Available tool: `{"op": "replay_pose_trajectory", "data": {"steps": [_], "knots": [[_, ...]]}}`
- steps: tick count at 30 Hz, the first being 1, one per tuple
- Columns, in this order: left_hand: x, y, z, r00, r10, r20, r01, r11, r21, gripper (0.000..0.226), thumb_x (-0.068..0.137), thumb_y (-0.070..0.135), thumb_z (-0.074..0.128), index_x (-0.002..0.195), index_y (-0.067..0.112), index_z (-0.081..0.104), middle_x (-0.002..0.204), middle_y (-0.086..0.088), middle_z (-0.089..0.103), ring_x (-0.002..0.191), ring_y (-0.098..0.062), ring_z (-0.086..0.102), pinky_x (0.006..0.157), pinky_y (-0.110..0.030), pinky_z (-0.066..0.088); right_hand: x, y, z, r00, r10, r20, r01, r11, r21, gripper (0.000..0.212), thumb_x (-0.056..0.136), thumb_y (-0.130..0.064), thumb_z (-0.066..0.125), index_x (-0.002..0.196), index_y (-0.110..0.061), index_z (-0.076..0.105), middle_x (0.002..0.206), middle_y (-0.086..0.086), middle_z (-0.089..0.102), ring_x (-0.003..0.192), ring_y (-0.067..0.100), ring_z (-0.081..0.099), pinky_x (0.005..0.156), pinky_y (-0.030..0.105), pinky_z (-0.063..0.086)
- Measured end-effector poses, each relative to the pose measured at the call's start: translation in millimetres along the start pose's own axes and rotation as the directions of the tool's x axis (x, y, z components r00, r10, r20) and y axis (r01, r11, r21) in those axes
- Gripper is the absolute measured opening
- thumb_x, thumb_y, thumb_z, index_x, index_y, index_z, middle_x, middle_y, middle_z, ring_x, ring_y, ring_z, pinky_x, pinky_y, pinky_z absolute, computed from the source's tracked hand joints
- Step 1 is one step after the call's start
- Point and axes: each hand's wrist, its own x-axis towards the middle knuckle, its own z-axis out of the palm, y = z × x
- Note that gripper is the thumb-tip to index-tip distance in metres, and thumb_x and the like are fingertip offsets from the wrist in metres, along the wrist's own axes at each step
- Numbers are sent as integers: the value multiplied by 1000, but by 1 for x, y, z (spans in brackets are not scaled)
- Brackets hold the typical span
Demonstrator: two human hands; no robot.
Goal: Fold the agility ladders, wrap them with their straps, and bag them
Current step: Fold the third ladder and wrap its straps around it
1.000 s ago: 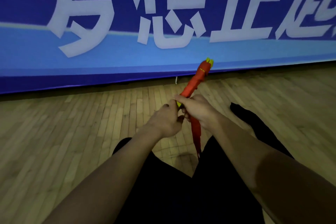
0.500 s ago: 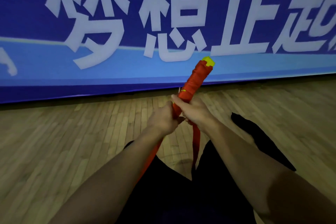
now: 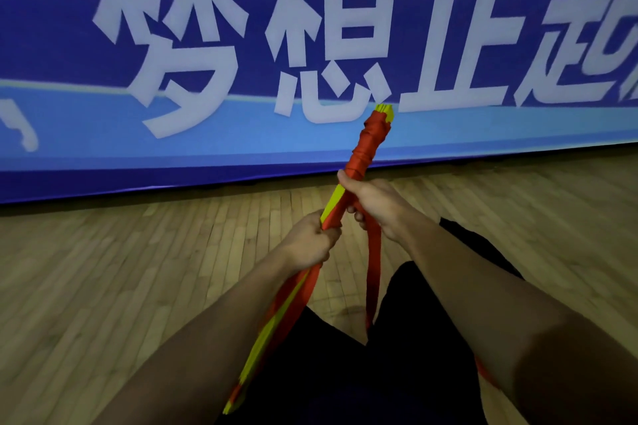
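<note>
Two hands meet at the middle of the view, both closed on one long bundle. We see the folded ladder (image 3: 340, 198), a stack of yellow slats, running on a slant from about 7 o'clock near the bottom edge up to 1 o'clock, where its yellow tips poke out against the blue banner (image 3: 207, 134). The top stretch of the bundle is bound in tight turns of the red strap (image 3: 373, 262), and the binding stops just above the upper hand. Our left hand (image 3: 307, 243) sits lower, at about 6 o'clock from the bundle's middle, fingers curled shut around the slats and the red webbing lying along them. Our right hand (image 3: 374, 203) sits higher, at about 1 o'clock from the left one, closed on the bundle just under the last red turn, thumb laid up along it. From under the right hand a loose length of the strap hangs straight down toward 6 o'clock, between the dark trouser legs (image 3: 345, 383). Below the left hand the unbound slats and more red webbing trail down across the left thigh. We are seated on a wooden floor (image 3: 103, 269), and the banner with large white characters fills the upper half of the view.
</note>
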Motion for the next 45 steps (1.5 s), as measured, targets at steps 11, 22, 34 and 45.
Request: {"op": "replay_pose_trajectory", "data": {"steps": [11, 22, 34, 45], "knots": [[12, -16, 23, 942, 258, -216, -12, 666, 745, 54, 94, 60, 42, 121, 14, 37, 110, -10, 58, 100, -28, 57, 82, -35, 38, 1, -1, 2, 992, 13, -122, -19, 999, -49, 34, 90, -42, 68, 74, -13, 63, 51, 2, 48, 33, 9, 37, 36, 17, 30], [7, 6, -7, 1000, 10, 26, -2, 958, -286, 8, 96, 13, 60, 103, 17, 58, 76, -9, 56, 53, -20, 53, 48, -29, 45, -4, -2, -3, 995, -83, 51, 87, 994, -69, 43, 95, -49, 60, 71, -14, 63, 52, -2, 56, 40, 8, 44, 44, 23, 37], [-1, 8, -17, 994, 39, 107, -9, 963, -270, 30, 89, 24, 70, 116, 19, 58, 94, -3, 67, 82, -20, 66, 68, -33, 54, -7, 2, -5, 967, -165, 194, 167, 986, 6, 28, 94, -30, 66, 72, -13, 66, 52, 1, 53, 40, 9, 43, 43, 23, 35], [10, 8, 7, 935, 82, -346, 98, 877, 471, 43, 92, 26, 62, 129, 17, 43, 109, -7, 60, 94, -23, 59, 75, -36, 49, -6, -2, 19, 998, -64, 20, 65, 996, -67, 46, 92, -53, 63, 77, -9, 67, 55, 5, 55, 38, 10, 44, 39, 20, 35]]}}
